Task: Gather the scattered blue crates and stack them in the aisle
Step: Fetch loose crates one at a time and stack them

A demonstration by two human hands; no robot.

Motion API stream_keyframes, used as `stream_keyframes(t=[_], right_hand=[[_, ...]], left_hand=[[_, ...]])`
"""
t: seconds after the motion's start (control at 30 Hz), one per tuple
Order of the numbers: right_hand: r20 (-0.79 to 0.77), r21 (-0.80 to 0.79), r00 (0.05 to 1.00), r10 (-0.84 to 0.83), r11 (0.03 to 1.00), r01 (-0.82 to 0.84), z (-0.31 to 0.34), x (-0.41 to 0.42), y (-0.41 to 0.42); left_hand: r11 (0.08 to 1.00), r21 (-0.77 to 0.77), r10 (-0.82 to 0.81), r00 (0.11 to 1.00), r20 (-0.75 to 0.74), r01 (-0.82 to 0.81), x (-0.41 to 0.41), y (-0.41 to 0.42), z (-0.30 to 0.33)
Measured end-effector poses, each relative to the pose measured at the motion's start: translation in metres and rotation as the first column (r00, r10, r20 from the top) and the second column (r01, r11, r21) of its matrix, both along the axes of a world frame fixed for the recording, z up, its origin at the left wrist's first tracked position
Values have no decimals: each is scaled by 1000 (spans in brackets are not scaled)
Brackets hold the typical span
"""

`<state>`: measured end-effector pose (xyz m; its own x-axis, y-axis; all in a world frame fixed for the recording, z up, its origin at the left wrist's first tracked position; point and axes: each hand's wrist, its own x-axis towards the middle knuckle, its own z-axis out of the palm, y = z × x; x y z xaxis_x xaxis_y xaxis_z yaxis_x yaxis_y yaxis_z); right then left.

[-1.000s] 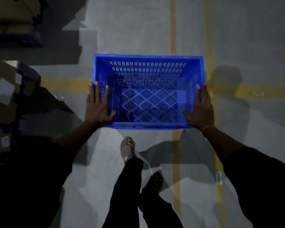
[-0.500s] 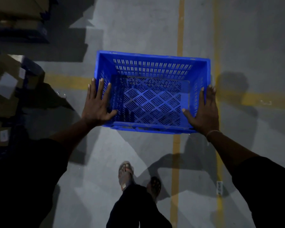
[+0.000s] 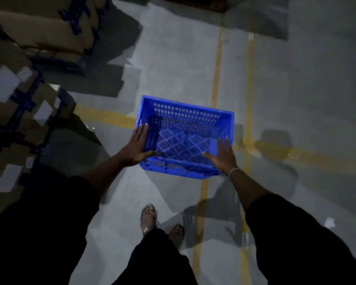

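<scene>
The grey concrete floor (image 3: 173, 58) with its yellow painted lines (image 3: 217, 83) now shows more aisle ahead, and stacked brown cardboard cartons (image 3: 19, 103) have come closer on my left. I carry the empty perforated blue plastic crate (image 3: 185, 120) further out and lower than a second ago, so I judge set-down is near. My left hand (image 3: 135, 148) and right hand (image 3: 223, 156) press its sides with straight, spread fingers (image 3: 141, 130).

Dim, bluish light. Hard-edged shadows (image 3: 218, 210) fall on the floor (image 3: 173, 68) below the grip. Motion blur softens everything, and the frame edges bow.
</scene>
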<state>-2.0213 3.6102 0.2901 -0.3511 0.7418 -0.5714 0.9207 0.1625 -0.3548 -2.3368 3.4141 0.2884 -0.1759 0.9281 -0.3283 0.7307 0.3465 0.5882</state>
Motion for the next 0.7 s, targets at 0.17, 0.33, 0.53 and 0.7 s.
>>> stream_keyframes(t=[0.17,0.33,0.53,0.7], right_hand=[[-161,47,985,55,998,-48,101,-22,-40],[-266,59,957,118,993,-106,143,-42,-64],[-327,70,902,280,960,-272,160,-48,-73],[-374,91,795,477,872,-480,166,-48,-86]], left_hand=[[985,97,141,989,39,-144,18,-58,80],[955,140,255,965,64,-262,39,-106,118],[875,208,434,899,61,-437,81,-154,144],[747,221,626,775,86,-627,146,-198,169]])
